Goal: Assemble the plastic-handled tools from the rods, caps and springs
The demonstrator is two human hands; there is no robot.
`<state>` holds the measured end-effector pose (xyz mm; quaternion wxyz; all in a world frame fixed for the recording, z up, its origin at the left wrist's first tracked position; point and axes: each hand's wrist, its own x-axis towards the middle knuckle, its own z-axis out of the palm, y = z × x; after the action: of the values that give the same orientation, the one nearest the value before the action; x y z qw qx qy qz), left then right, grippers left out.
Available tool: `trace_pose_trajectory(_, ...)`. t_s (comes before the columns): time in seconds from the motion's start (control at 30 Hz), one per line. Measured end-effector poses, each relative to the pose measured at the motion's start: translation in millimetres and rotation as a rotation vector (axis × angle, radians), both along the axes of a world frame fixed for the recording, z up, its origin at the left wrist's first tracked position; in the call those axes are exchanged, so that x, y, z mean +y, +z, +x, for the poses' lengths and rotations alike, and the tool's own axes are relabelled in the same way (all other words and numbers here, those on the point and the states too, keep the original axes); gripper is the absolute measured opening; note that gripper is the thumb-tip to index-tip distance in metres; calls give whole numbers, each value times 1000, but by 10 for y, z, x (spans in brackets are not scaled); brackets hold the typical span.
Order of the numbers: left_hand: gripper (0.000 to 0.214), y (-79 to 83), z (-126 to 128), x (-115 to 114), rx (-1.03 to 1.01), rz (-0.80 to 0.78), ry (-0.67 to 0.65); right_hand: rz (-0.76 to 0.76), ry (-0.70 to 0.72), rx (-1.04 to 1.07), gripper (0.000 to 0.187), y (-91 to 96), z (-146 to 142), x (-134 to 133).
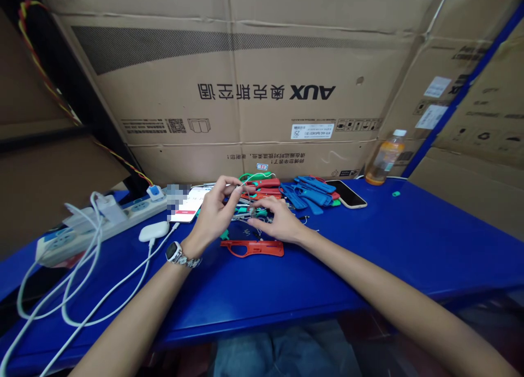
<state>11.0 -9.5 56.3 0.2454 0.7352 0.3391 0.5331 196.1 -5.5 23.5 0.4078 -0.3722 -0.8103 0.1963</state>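
My left hand (215,208), a watch on its wrist, is raised over the blue table (409,240) with thumb and fingers pinched on a small metal piece I cannot name. My right hand (275,217) lies just right of it, fingers curled over a small part among scattered metal bits. A red plastic handle shell (254,248) lies flat right in front of both hands. Behind them sits a pile of red and green handle pieces (262,185) and a pile of blue handle pieces (307,191).
A dark phone (346,193) lies right of the blue pile; an orange drink bottle (383,159) stands at the back right. At left are a power strip (102,221), white cables, a white charger puck (153,231) and a lit phone (186,207). Cardboard boxes wall the back.
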Motion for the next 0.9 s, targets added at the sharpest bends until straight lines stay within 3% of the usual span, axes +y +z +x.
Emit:
trace_pose_trajectory(0.17,20,70,-51,-24,-23,-13,-7,-100,116,154,17,42,2,-9)
trace_pose_trajectory(0.33,22,99,-336,-47,177,-87,-59,-150,93,36,27,88,225,-160)
trace_pose_trajectory(0.47,17,12,-503,-165,400,-163,-114,-98,92,-74,24,43,323,-341)
trace_pose_trajectory(0.67,19,-141,-459,-309,633,-137,-192,-10,122,-241,14,-65,332,-492)
trace_pose_trajectory(0.9,23,-246,-442,-288,716,-193,-175,86,94,-332,14,-100,310,-447)
